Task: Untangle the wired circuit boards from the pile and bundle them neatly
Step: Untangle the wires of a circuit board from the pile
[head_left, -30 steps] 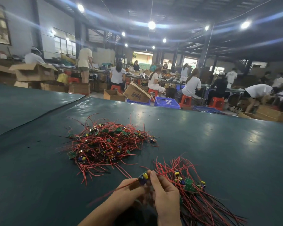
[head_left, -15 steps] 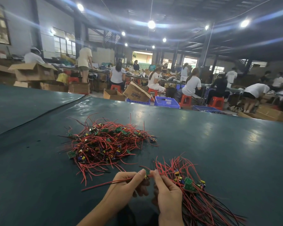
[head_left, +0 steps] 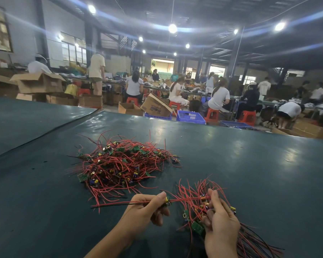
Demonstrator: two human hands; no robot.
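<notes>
From my remote seat I see 2 hands low in the head view, over a dark green surface (head_left: 250, 174). The left hand (head_left: 147, 208) has its grip narrowed to a pinch on 1 small circuit board (head_left: 167, 200) with a yellow part. That board's red and black leads run out to the left, just above the surface. The right hand (head_left: 221, 228) has its grip curled around a bundle (head_left: 196, 203) of boards and red wires. 1 finger points up beside the loose wire ends, and the long leads fan out toward the lower right, lying on the surface. A red wire stretches straight from the pinched board across to the bundle, so the 2 are joined but held apart. The tangled pile (head_left: 123, 164) of boards and red wires sits on the surface beyond the hands, apart from both. Past the far edge, people sit on red stools (head_left: 212, 114) near a blue crate (head_left: 190, 116) and open cardboard boxes (head_left: 39, 82).
</notes>
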